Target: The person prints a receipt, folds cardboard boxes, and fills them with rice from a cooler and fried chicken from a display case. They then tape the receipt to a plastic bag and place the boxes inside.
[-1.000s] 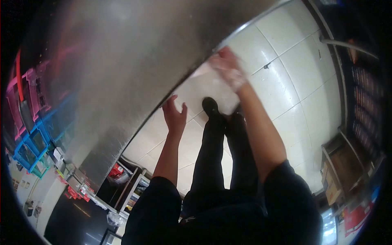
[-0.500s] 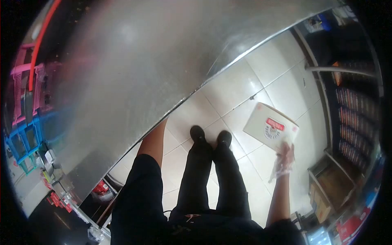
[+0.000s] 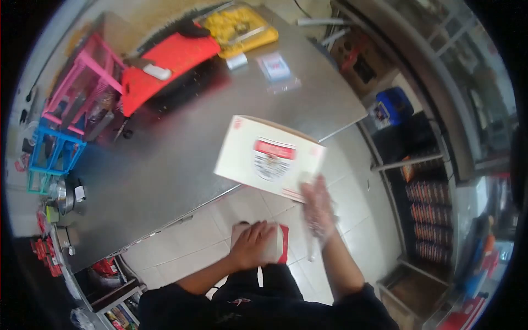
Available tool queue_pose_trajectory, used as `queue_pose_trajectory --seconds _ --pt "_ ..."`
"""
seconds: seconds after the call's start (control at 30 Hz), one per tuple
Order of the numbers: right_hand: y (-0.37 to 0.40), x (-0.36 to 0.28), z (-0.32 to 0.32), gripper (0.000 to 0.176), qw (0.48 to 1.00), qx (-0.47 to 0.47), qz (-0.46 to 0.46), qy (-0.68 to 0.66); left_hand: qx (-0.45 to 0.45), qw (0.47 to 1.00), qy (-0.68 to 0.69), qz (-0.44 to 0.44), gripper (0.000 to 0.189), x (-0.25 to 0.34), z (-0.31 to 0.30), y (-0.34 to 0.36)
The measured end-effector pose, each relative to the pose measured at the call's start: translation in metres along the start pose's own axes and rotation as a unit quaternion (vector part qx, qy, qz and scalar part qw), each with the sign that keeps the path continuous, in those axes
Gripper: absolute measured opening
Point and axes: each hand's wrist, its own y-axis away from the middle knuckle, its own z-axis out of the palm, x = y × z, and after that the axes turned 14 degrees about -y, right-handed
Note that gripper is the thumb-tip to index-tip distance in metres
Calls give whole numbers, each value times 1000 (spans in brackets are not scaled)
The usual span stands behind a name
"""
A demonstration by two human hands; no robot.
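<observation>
My right hand (image 3: pixel 318 212), in a clear plastic glove, grips a white cardboard box (image 3: pixel 242 151) by its lower right corner. A red label and a round dark print mark the box's face, which is tilted and partly over the metal table's edge. Lower down, my bare left hand (image 3: pixel 254 242) has its fingers over a smaller white box with a red side (image 3: pixel 284 242), close to my body. The hand covers much of that box.
On the metal table (image 3: pixel 181 165) lie a red cutting board (image 3: pixel 168 69), a yellow tray of yellow food (image 3: pixel 258 38) and a packet (image 3: pixel 275 67). Pink (image 3: pixel 91 69) and blue baskets (image 3: pixel 55 148) stand at left. Shelves with dark stacked goods (image 3: pixel 429 214) stand at right.
My right hand has lifted the white box up and leftward to the table's edge. From under the table, my left hand has come out with the smaller box. The view has tilted up.
</observation>
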Motion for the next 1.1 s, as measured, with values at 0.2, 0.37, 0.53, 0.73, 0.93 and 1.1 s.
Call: queue_pose_trajectory --seconds 0.2,0.37,0.53,0.73,0.93,1.1 --pt "3 63 -53 65 973 -186 -18 -136 261 955 74 124 83 69 -118 37" --pt "88 -20 -67 67 849 -211 134 -466 246 948 -55 195 46 101 -157 17" --pt "91 -112 -34 73 953 -130 151 -229 154 817 556 19 33 100 -184 4" --pt "91 -149 21 68 897 -233 -363 101 39 587 809 -14 67 48 -231 24" --pt "49 -158 122 63 875 -340 -333 92 100 628 771 -37 61 -38 -256 60" --pt "14 -150 212 59 864 -419 -277 -28 224 680 688 -121 69 -112 -259 85"
